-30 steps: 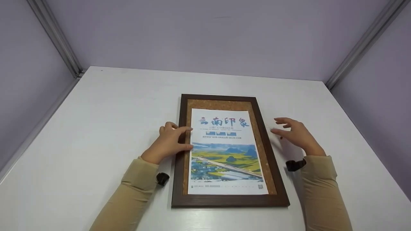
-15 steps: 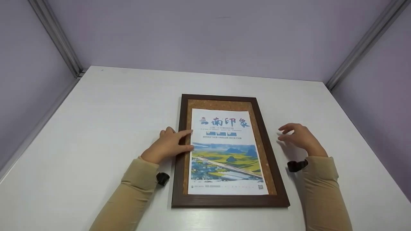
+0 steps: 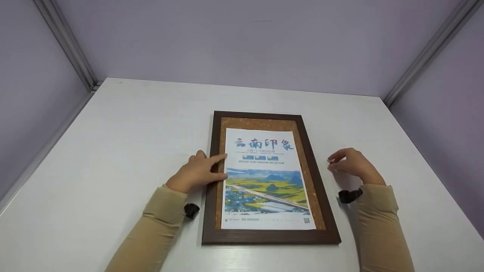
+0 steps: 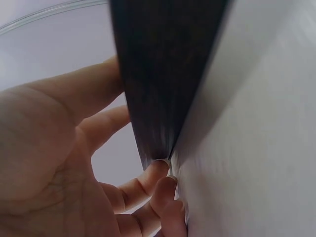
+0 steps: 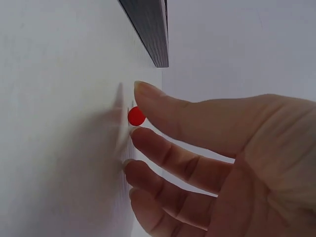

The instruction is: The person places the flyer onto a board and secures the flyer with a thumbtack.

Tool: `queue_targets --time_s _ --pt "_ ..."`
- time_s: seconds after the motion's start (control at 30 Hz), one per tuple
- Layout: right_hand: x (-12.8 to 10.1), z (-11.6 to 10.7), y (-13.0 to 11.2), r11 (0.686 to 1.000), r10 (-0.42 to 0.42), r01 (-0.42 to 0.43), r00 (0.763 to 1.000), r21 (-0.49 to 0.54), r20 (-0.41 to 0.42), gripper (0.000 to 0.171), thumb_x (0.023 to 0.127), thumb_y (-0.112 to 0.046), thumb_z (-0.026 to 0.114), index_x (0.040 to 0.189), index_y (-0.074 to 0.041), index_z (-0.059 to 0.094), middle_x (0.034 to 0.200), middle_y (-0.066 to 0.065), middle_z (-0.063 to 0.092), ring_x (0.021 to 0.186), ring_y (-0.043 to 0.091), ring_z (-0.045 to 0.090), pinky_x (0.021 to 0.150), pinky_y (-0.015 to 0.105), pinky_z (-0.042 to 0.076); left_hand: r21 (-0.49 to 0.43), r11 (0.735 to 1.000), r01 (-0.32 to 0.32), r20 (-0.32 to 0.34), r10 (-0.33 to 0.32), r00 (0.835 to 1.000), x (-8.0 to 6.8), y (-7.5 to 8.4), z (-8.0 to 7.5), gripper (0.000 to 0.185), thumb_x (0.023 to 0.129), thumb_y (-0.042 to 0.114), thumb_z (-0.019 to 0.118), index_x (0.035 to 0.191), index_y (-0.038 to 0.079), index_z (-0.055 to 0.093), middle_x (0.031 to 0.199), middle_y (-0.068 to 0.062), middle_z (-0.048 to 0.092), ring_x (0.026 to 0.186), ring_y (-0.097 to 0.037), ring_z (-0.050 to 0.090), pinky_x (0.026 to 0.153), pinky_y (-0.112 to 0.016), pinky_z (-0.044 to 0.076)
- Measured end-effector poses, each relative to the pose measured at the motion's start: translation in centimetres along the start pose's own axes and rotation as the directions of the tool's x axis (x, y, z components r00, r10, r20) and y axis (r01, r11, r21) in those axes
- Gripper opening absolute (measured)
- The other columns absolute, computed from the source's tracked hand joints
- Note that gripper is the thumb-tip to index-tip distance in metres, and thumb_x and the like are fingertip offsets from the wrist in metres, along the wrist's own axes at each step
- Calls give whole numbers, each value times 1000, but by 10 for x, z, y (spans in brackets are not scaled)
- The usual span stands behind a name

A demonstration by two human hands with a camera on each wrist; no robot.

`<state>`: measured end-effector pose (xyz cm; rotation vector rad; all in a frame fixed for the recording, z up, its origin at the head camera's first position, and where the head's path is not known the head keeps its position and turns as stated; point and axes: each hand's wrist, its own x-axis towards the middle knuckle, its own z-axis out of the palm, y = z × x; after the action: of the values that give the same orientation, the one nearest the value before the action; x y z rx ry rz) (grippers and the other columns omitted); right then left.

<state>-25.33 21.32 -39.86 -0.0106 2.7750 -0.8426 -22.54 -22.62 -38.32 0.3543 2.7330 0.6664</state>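
Note:
A dark wooden frame (image 3: 211, 196) with a cork board lies flat on the white table (image 3: 132, 124), and a landscape poster (image 3: 264, 181) lies on the cork. My left hand (image 3: 206, 168) rests on the frame's left side, index finger and thumb reaching to the poster's edge. In the left wrist view the other fingers (image 4: 158, 182) touch the frame's outer edge (image 4: 163, 74). My right hand (image 3: 342, 161) is on the table right of the frame. Its thumb and index finger pinch a small red pushpin (image 5: 137, 117), with the frame's corner (image 5: 150, 29) just beyond.
Lilac walls with metal corner rails (image 3: 64, 41) close the table in at the back and on both sides. A black wrist camera (image 3: 348, 195) sits at each beige sleeve. Bare white tabletop surrounds the frame.
My right hand has come down from a spread, raised pose to the table and curled its thumb and index finger around the red pin. The left hand and the frame stayed put.

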Motion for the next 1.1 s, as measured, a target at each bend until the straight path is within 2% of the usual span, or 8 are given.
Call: queue_targets --time_s 0.13,0.33,0.6,1.1 --pt "0 1 1 1000 1 -1 1000 12 -3 35 92 -15 68 119 7 66 114 24 63 91 23 62 74 29 49 -2 1000 3 2 -3 1000 0 0 1 68 92 45 68 152 29 41 130 -26 43 107 -32 43 85 -49 44" --pt "1 4 0 1000 1 -1 1000 -8 -23 34 93 -20 66 116 5 66 111 23 62 89 23 62 73 31 48 5 1000 -5 2 5 1000 -2 0 1 68 92 46 67 152 28 41 134 -28 41 110 -34 43 87 -51 44" --pt "1 6 1 1000 -6 6 999 11 -31 29 94 -20 65 112 3 65 103 16 61 84 20 58 67 28 45 16 1000 -1 -2 1 1000 -1 2 3 68 92 45 67 152 28 41 120 -21 43 99 -28 39 77 -42 39" --pt "3 7 3 1000 11 -10 999 15 -51 30 94 -20 65 114 3 66 105 19 63 86 22 58 70 29 46 46 999 -3 -12 3 1000 -1 2 3 69 92 48 66 153 29 40 119 -21 44 97 -28 41 76 -41 39"
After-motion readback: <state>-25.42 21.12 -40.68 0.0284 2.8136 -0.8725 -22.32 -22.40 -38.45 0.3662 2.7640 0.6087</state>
